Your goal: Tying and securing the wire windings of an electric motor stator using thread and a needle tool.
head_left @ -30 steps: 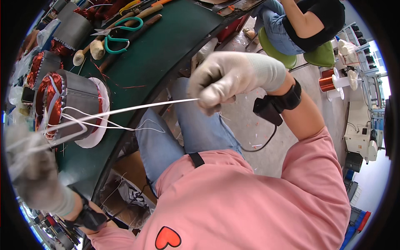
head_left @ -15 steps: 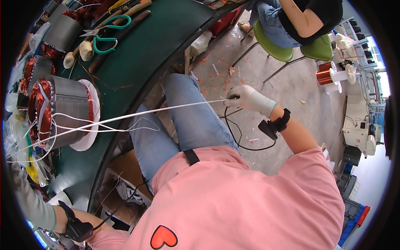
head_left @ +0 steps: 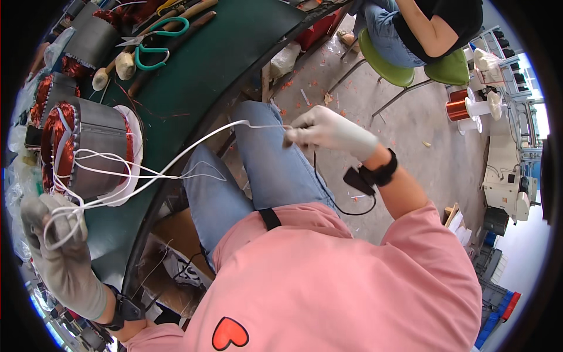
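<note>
A motor stator [head_left: 99,149] with a grey laminated core and red-brown copper windings lies on its side on the green bench. Several strands of white cord [head_left: 193,144] trail from its near end across the bench edge and over my knees. My gloved left hand [head_left: 61,252] is beside the windings with its fingers curled, and a loop of the cord lies across them. My gloved right hand [head_left: 331,134], above my right knee, pinches the cord's thinner end. Between the hands the cord bows upward, slack rather than straight.
Teal-handled scissors [head_left: 153,50] and wooden-handled mallets [head_left: 125,66] lie on the green bench [head_left: 193,70], with more stators [head_left: 88,41] at left. Another person sits on a green chair [head_left: 381,64] beyond. Copper wire spools [head_left: 460,110] stand at right, and orange scraps litter the floor.
My right hand has moved left and slightly up, still holding the cord. My left hand has come up and right, beside the stator. The cord has gone from taut to slack.
</note>
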